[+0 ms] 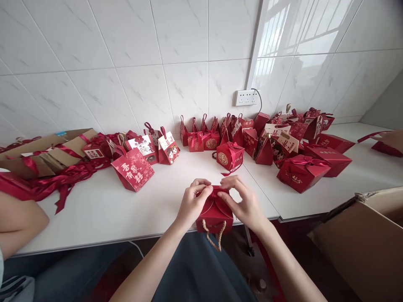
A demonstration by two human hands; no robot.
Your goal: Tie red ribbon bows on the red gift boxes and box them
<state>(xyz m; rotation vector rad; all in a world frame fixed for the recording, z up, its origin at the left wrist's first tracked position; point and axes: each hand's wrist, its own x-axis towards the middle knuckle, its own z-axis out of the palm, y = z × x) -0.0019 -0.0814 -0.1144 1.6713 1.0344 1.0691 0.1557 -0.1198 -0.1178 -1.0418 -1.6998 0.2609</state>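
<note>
My left hand (195, 200) is clamped, thumb and fingers together, at the top of a red gift box (214, 218); my right hand (242, 202) is curled at the box's opposite top corner, and whether its fingertips grip anything I cannot tell. The box sits at the near edge of the white tabletop (170, 201), its twisted gold cord (211, 240) hanging on my side. Beyond it stands a ribbon-tied red box (230, 156). A cardboard carton (362, 239) is at right.

I log one box (214, 222): red, flaps (222, 206) uppermost and folded in, gold cord (204, 226) hanging, at the table edge (141, 237).
</note>
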